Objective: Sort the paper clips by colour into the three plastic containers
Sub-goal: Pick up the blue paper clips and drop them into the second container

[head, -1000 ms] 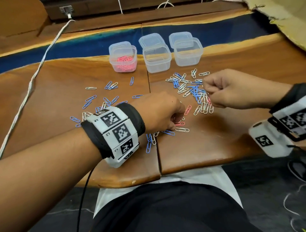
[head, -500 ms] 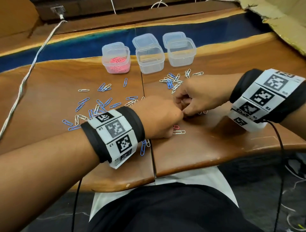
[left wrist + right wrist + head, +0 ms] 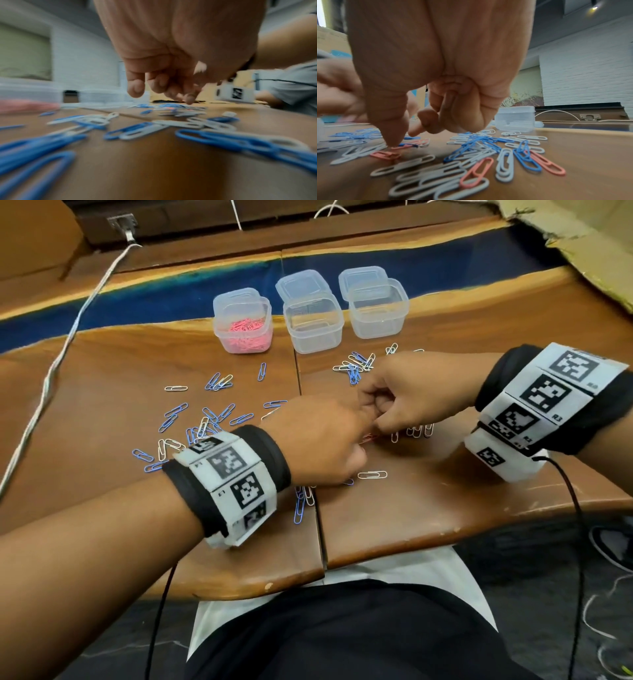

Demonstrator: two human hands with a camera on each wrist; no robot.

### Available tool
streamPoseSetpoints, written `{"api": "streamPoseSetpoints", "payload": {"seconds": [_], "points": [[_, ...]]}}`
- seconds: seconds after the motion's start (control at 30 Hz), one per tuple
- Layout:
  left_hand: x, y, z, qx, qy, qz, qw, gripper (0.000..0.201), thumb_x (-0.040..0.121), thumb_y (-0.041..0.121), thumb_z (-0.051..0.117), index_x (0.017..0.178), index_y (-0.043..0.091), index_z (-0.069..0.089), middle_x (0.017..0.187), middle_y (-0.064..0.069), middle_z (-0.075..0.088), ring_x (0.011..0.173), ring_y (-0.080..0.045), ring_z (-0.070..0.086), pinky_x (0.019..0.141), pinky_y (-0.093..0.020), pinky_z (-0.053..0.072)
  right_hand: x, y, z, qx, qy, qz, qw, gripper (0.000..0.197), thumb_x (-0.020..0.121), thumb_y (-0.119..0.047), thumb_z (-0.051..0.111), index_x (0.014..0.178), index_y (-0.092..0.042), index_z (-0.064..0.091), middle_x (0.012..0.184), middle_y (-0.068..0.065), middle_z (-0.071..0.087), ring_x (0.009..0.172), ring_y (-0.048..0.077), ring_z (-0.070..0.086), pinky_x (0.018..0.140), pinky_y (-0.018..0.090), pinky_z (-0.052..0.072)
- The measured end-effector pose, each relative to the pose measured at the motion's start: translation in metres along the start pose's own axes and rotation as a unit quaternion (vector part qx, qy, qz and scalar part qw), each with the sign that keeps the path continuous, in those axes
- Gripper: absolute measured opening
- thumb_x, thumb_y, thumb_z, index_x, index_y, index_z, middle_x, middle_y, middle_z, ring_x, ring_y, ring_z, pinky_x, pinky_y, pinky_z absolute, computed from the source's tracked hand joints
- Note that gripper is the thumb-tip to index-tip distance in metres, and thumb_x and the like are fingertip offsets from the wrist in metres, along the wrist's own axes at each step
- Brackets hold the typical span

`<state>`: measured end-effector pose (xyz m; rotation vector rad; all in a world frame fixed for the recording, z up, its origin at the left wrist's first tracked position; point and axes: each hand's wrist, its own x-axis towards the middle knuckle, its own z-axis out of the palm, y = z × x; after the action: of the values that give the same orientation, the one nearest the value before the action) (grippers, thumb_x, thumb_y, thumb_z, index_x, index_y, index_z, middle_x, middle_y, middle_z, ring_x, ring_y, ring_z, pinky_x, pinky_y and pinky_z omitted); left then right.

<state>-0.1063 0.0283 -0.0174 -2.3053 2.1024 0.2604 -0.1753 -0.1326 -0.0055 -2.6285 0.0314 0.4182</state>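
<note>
From the head view, the left hand (image 3: 322, 440) and right hand (image 3: 407, 392) met knuckle to knuckle over the wooden table (image 3: 445, 508), hiding what lay beneath them. The right wrist view filled that gap: the right thumb tip pressed down on a pink clip (image 3: 402, 146) lying on the table, the other fingers curled above it, with white, blue and pink paper clips (image 3: 471, 155) spread around. The left wrist view, blurred, showed the left fingers (image 3: 137, 86) curled loosely downward above the clips; whether they held any could not be told.

At the far side stood three clear plastic containers side by side. The left container (image 3: 243, 323) held a heap of pink clips. The middle container (image 3: 313, 325) and right container (image 3: 376, 309) looked empty. Blue and white clips (image 3: 205, 419) lay scattered left of the hands.
</note>
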Motion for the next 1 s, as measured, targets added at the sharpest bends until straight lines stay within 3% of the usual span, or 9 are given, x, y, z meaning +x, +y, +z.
{"api": "streamPoseSetpoints", "payload": {"seconds": [0.1, 0.2, 0.27, 0.33, 0.4, 0.5, 0.67, 0.87, 1.0], "points": [[0.001, -0.020, -0.007, -0.055, 0.001, -0.107, 0.993, 0.025, 0.076, 0.036, 0.027, 0.062, 0.016, 0.034, 0.069, -0.008, 0.046, 0.069, -0.031, 0.044, 0.058, -0.033, 0.032, -0.002, 0.002, 0.000, -0.001, 0.007, 0.006, 1.000, 0.010, 0.079, -0.013, 0.072, 0.074, -0.016, 0.063, 0.048, -0.010, 0.055, 0.046, 0.001, 0.050, 0.046, 0.009, 0.037], [0.002, -0.032, -0.013, -0.196, 0.023, -0.217, 0.956, 0.033, 0.078, 0.033, 0.030, 0.060, 0.009, 0.042, 0.064, -0.015, 0.047, 0.064, -0.031, 0.042, 0.056, -0.036, 0.035, -0.003, 0.000, 0.002, 0.006, -0.015, 0.006, 1.000, 0.013, 0.078, -0.026, 0.077, 0.079, -0.019, 0.066, 0.053, -0.008, 0.054, 0.047, 0.002, 0.049, 0.048, 0.012, 0.039], [0.007, -0.037, -0.014, -0.345, 0.013, -0.267, 0.900, 0.028, 0.087, 0.023, 0.037, 0.064, 0.010, 0.043, 0.061, -0.014, 0.046, 0.055, -0.027, 0.041, 0.051, -0.034, 0.037, -0.002, 0.000, 0.006, 0.001, -0.016, 0.008, 1.000, 0.015, 0.077, -0.032, 0.078, 0.080, -0.022, 0.067, 0.053, -0.008, 0.055, 0.047, 0.004, 0.049, 0.049, 0.014, 0.038], [0.010, -0.039, -0.014, -0.498, 0.004, -0.297, 0.815, 0.030, 0.090, 0.019, 0.043, 0.061, 0.014, 0.037, 0.049, -0.004, 0.035, 0.039, -0.019, 0.032, 0.046, -0.026, 0.027, -0.001, -0.001, 0.010, -0.006, -0.015, 0.008, 1.000, 0.015, 0.078, -0.033, 0.077, 0.078, -0.020, 0.068, 0.054, -0.008, 0.057, 0.049, 0.007, 0.052, 0.048, 0.013, 0.038], [0.012, -0.041, -0.013, -0.555, -0.011, -0.278, 0.784, 0.037, 0.095, 0.026, 0.047, 0.061, 0.016, 0.035, 0.048, 0.000, 0.030, 0.036, -0.015, 0.027, 0.045, -0.021, 0.023, 0.000, -0.002, 0.012, -0.014, -0.030, 0.014, 0.999, 0.015, 0.081, -0.032, 0.074, 0.080, -0.019, 0.068, 0.058, -0.007, 0.060, 0.052, 0.008, 0.053, 0.048, 0.013, 0.039], [0.015, -0.044, -0.011, -0.567, -0.040, -0.235, 0.788, 0.034, 0.097, 0.028, 0.051, 0.068, 0.016, 0.039, 0.053, -0.003, 0.041, 0.038, -0.013, 0.034, 0.039, -0.018, 0.028, 0.002, -0.005, 0.012, -0.033, -0.055, 0.020, 0.998, 0.014, 0.085, -0.030, 0.070, 0.081, -0.017, 0.065, 0.060, -0.007, 0.060, 0.053, 0.007, 0.051, 0.050, 0.014, 0.040], [0.019, -0.049, -0.011, -0.500, -0.080, -0.234, 0.830, 0.011, 0.095, 0.012, 0.055, 0.087, 0.006, 0.058, 0.064, -0.004, 0.058, 0.043, -0.008, 0.045, 0.037, -0.020, 0.039, 0.000, -0.013, 0.012, -0.084, -0.040, 0.008, 0.996, 0.006, 0.084, -0.019, 0.066, 0.079, -0.019, 0.064, 0.061, -0.009, 0.056, 0.054, 0.004, 0.048, 0.051, 0.012, 0.038], [0.030, -0.038, -0.015, -0.341, -0.047, -0.247, 0.906, 0.016, 0.085, 0.021, 0.067, 0.088, 0.006, 0.071, 0.063, -0.001, 0.056, 0.041, -0.010, 0.045, 0.040, -0.016, 0.040, -0.001, -0.018, 0.012, -0.093, -0.049, 0.004, 0.994, 0.014, 0.078, -0.010, 0.061, 0.069, -0.021, 0.060, 0.059, -0.008, 0.055, 0.052, 0.009, 0.047, 0.047, 0.014, 0.037], [0.035, -0.034, -0.017, -0.301, -0.041, -0.239, 0.922, 0.021, 0.080, 0.015, 0.071, 0.092, -0.003, 0.069, 0.055, 0.001, 0.046, 0.036, -0.007, 0.039, 0.032, -0.009, 0.032, 0.000, -0.018, 0.012, -0.091, -0.072, 0.007, 0.993, 0.010, 0.078, -0.011, 0.061, 0.072, -0.019, 0.064, 0.061, -0.006, 0.058, 0.054, 0.009, 0.049, 0.052, 0.021, 0.041]]}}
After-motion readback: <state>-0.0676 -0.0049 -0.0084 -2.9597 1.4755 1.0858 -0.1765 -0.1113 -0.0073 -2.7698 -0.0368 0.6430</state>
